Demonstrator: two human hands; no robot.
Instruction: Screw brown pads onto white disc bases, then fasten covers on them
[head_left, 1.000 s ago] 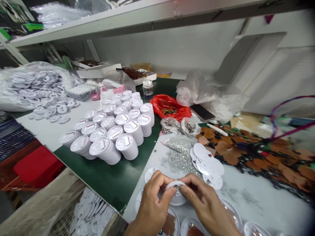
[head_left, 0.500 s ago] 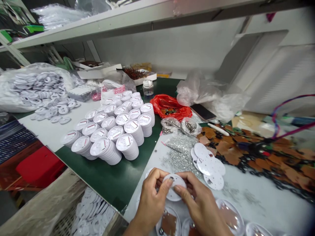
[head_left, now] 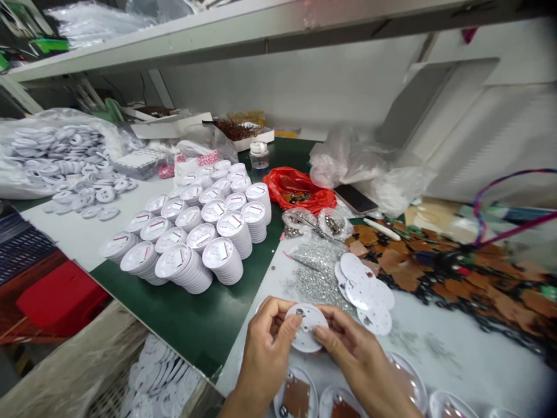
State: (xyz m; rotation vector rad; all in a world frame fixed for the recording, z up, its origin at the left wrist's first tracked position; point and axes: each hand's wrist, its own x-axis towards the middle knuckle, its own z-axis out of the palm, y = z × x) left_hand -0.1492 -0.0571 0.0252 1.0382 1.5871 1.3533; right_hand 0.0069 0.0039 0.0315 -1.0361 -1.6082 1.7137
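Observation:
A round white plastic disc [head_left: 310,337] with small holes and a metal piece near its upper edge is held up between both hands. My left hand [head_left: 267,348] grips its left side, the thumb on the face beside the metal piece. My right hand [head_left: 354,351] pinches the right side, thumb tip on the face and fingers behind. Below the hands lie round white housings [head_left: 296,393] with brown circuit boards in them. A loose pile of white discs [head_left: 363,284] lies just beyond my right hand.
Stacks of white round parts [head_left: 187,264] stand on the green table at left. Small silver parts [head_left: 313,278] spill from a clear bag. Brown boards with black wires [head_left: 400,267] heap at right, near a red bag [head_left: 300,188] and a phone [head_left: 355,198]. A shelf [head_left: 243,40] runs overhead.
My right thumb has shifted slightly right and down on the disc, showing more of its face. Both hands still hold it. The view has moved a little.

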